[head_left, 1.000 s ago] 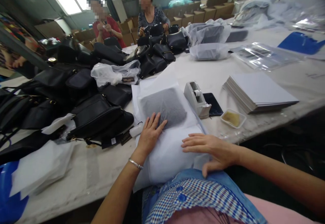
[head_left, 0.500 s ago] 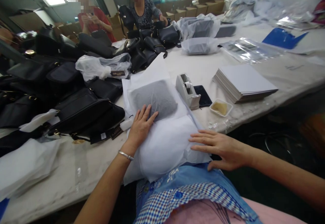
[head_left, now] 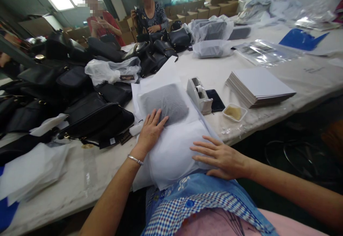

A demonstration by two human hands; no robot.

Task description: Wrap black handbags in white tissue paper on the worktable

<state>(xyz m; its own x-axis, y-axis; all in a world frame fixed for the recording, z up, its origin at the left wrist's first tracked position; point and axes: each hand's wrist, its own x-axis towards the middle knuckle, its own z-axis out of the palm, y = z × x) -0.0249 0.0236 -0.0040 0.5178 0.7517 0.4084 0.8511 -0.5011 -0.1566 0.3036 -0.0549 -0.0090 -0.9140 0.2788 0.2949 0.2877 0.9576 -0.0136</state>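
Observation:
White tissue paper (head_left: 174, 150) lies in front of me at the table's edge, bulging in its near half. Under a thin layer of it at the far half, a dark flat block shape (head_left: 164, 102) shows through. My left hand (head_left: 152, 129) rests spread on the near left edge of that dark shape. On the right side of the bulging paper lies my right hand (head_left: 218, 157), palm down with fingers apart. Neither hand grips anything. Whatever makes the paper bulge is hidden.
Black handbags (head_left: 96, 114) pile up on the left. A tape dispenser (head_left: 199, 96), a dark flat phone-like object (head_left: 215, 100), a small white dish (head_left: 234, 112) and a stack of white boards (head_left: 261, 86) stand right. Two people (head_left: 104, 27) are across the table. White sheets (head_left: 32, 171) lie near left.
My right hand has slid left, further onto the paper. My left hand stays in place on it. Across the table, one person has lifted a dark bag strap or bag.

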